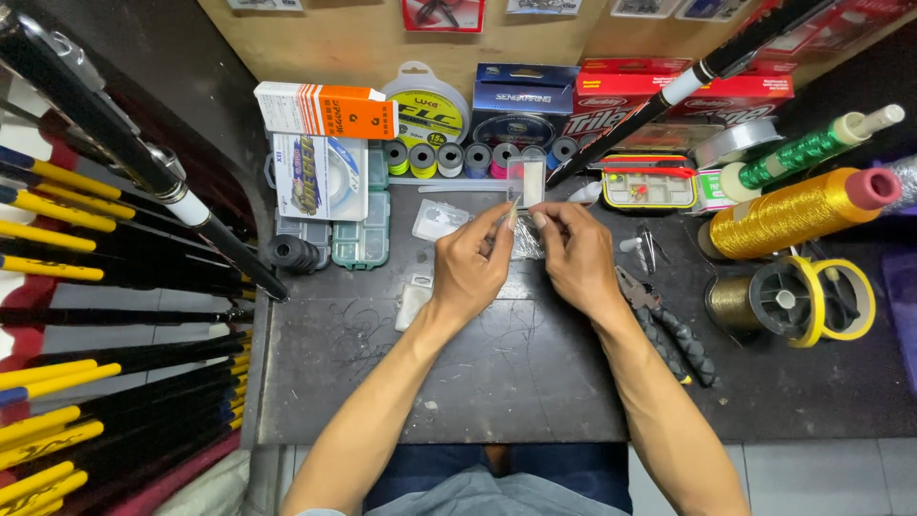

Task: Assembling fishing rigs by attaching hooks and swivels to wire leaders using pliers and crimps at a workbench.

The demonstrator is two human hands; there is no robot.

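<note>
Dark, scuffed worktop [497, 382] set against a light plywood back wall [363, 43]. Pale tiled floor [821, 478] below its front edge. Black-and-yellow rods [86, 229] racked alongside. Lighting even, overhead.

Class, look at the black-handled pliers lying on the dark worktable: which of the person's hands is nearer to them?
Right. The right hand is just left of the pliers, nearly touching them; the left hand lies farther left, beyond the right hand.

A single head-worn camera looks almost straight down from above onto a dark counter [497, 382]. The near counter edge runs across the bottom of the view, the far edge meets a wooden back wall [334, 38] at the top. The view sits close, with both forearms reaching in from the bottom centre.
</note>
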